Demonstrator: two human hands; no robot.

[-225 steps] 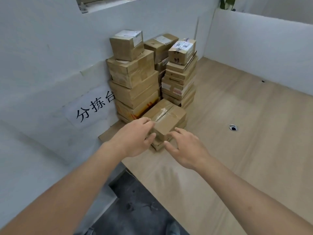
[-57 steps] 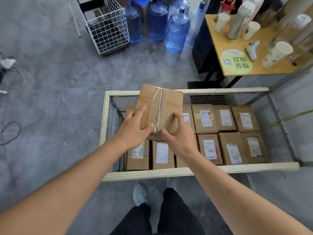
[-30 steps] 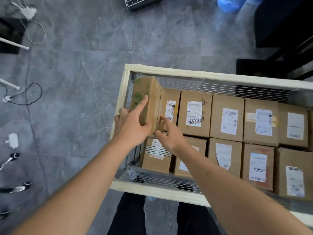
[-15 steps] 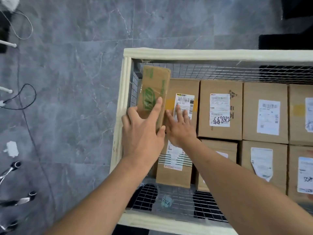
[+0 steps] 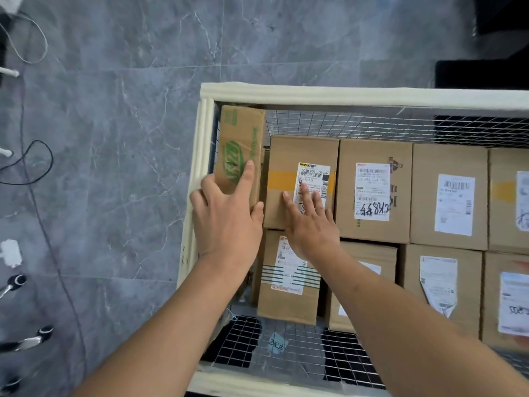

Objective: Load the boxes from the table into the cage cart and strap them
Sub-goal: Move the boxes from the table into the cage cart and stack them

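Note:
A narrow cardboard box with green print [image 5: 239,144] stands on edge in the far left corner of the cage cart [image 5: 315,94], against its left wall. My left hand [image 5: 226,216] lies on the box's near end with fingers straight, thumb along its right side. My right hand [image 5: 310,222] rests flat, fingers straight, on the labelled box [image 5: 300,156] beside it. Several more labelled boxes [image 5: 449,196] fill the cart in two rows to the right.
The cart's wire mesh floor [image 5: 289,348] shows bare near its front rail. Grey tiled floor [image 5: 114,138] lies left of the cart, with cables [image 5: 34,156] and small tools [image 5: 25,342] at the far left. A dark object [image 5: 483,73] stands beyond the cart.
The green-printed box has gone further down into the far left corner. My left hand now lies on its near end. My right hand stays flat on the neighbouring box.

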